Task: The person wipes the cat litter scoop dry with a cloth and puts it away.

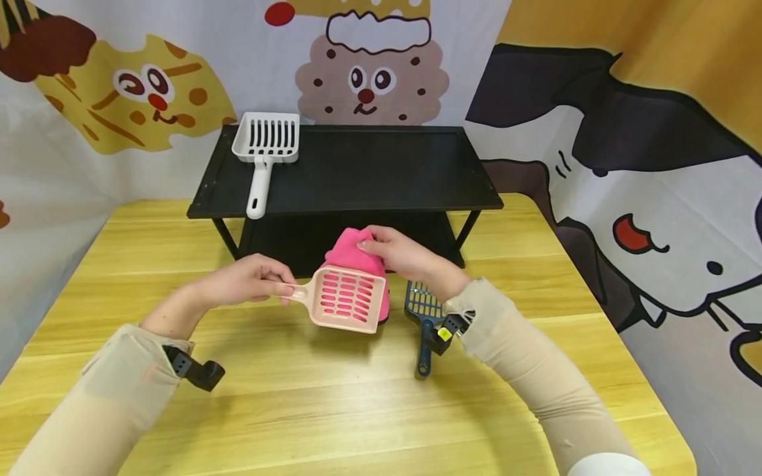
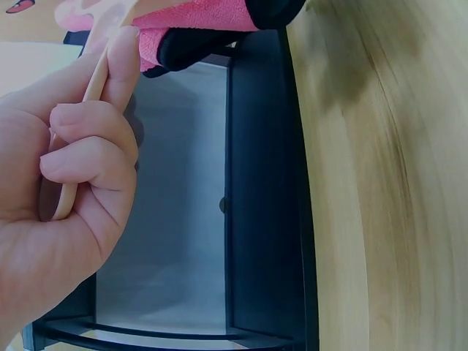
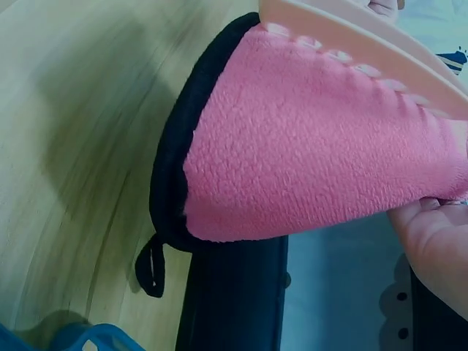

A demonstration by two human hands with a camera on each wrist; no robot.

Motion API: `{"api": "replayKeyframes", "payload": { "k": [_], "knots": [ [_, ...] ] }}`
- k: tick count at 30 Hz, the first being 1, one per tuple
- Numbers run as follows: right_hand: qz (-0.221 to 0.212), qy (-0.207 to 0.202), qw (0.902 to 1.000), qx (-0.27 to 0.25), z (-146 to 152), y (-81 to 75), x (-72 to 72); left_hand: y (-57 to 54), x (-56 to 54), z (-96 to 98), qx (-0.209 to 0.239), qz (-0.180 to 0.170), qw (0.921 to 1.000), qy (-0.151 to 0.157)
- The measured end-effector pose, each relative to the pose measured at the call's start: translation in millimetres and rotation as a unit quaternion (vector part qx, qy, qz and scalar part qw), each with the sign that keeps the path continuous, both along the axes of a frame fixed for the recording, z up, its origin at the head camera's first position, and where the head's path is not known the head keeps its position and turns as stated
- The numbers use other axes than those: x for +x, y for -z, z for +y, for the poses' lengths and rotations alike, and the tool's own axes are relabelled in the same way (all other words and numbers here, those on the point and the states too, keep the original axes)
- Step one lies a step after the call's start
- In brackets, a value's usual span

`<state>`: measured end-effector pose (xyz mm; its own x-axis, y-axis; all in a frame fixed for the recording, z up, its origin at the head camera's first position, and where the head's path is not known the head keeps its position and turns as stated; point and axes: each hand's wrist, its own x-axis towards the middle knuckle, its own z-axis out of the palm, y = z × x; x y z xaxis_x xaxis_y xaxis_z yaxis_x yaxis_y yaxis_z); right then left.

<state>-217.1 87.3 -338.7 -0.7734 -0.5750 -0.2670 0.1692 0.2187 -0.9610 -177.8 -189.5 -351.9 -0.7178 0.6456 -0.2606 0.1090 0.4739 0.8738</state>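
Two hands at work over the table (image 1: 345,410), and both of them are full! On the left side, the left hand (image 1: 253,281) has its fingers curled round the handle of a pale peach scoop (image 1: 337,299); the left wrist view shows that handle tucked firmly into the palm. Across from it comes the right hand (image 1: 395,254), closed in a pinch, thumb on top, gripping the upper part of a pink cloth (image 1: 355,251). And look where that cloth sits: right up against the far side of the peach scoop, pink showing through every row of slots! From the right wrist, the fabric puffs against the holes, its black edging (image 3: 170,168) plain to see and a little loop (image 3: 148,270) dangling at the corner. Scoop and cloth are up in the air, in front of the black shelf (image 1: 381,172), with a shadow on the wood below. Just to the right, partly hidden by the right wrist's camera (image 1: 438,340), a dark blue scoop (image 1: 424,354) lies on the table, handle toward the person. Up top, a white scoop (image 1: 267,157) rests at the left end of the shelf, handle pointing to its front edge, cartoon faces grinning from the curtain (image 1: 256,59) behind.
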Motion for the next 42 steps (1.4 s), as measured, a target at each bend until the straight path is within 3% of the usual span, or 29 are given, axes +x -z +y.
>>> {"api": "replayKeyframes", "payload": {
  "k": [11,24,32,42],
  "knots": [
    [0.008,0.003,0.9999,-0.008,11.3,-0.9,-0.4,-1.8,3.6,-6.3,0.002,-0.027,0.9993,-0.025],
    [0.006,0.018,0.9994,-0.028,31.2,-13.5,-0.4,-4.2,5.9,-15.5,-0.007,-0.026,0.9973,-0.069],
    [0.01,0.051,0.9968,-0.061,64.0,-28.7,-5.4,-11.5,9.7,-18.9,-0.011,-0.016,0.9954,-0.094],
    [0.03,0.113,0.9882,-0.099,121.7,-44.9,-5.3,-13.6,12.0,-14.6,-0.013,-0.018,0.9954,-0.093]
  ]
}}
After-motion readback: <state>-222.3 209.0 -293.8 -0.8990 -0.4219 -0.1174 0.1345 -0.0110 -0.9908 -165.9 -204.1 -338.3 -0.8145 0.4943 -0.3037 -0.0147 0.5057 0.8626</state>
